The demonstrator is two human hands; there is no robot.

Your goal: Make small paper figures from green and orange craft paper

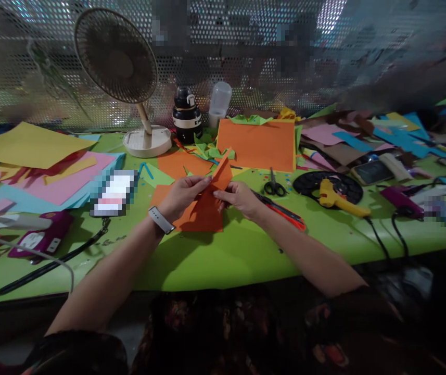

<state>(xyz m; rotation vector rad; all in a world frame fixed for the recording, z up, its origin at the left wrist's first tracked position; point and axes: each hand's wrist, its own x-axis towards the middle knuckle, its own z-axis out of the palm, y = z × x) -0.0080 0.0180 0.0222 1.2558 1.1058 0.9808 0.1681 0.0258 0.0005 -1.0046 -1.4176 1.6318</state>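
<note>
A folded piece of orange paper (221, 174) is raised between my two hands, its narrow tip pointing up and away from me. My left hand (183, 197), with a watch (161, 220) on the wrist, pinches its left side. My right hand (239, 199) grips its lower right part between thumb and fingers. Beneath them an orange sheet (203, 221) lies flat on the green table (215, 265). Just right of my right hand rest a red-and-black cutter (287, 214) and black-handled scissors (275, 188).
A desk fan (147, 140), a black bottle (187, 122) and a stack of orange sheets (259, 143) stand at the back. A phone (115, 192) and coloured papers (66, 179) lie left. On the right are a yellow glue gun (342, 200) on a black round tray (304, 183) and a purple glue gun (402, 202).
</note>
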